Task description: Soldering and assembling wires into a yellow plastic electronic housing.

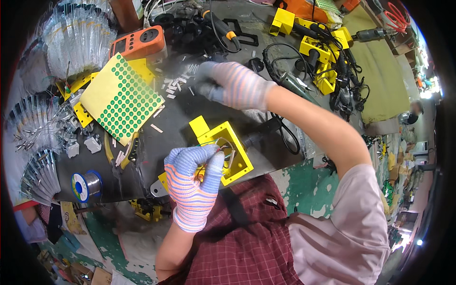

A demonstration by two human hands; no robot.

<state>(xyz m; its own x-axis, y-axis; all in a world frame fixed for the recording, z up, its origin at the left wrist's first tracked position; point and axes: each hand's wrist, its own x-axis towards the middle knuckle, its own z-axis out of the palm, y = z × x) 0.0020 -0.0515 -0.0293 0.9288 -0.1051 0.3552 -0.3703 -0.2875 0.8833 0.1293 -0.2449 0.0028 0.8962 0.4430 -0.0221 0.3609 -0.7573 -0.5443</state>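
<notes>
Both of my hands wear striped knit gloves. At the bench's near edge, my left hand (192, 178) is closed, thumb and fingertips pinching thin coloured wires (219, 145). These wires come out of an open yellow box-shaped housing (244, 159), which lies tilted beside the fingers. A black cable runs off from the housing's right side. My right hand (237, 85) reaches out over the bench, smeared by motion. Its fingertips are near a scatter of small white strips (175, 85); whether they hold any cannot be made out.
A sheet of green round stickers (122, 99) lies left of the strips, with yellow-handled pliers (121, 154) below it. Nearer stands a solder spool (86, 186). An orange device (137, 42) sits behind. More yellow housings (316, 47) with black cables crowd the right side.
</notes>
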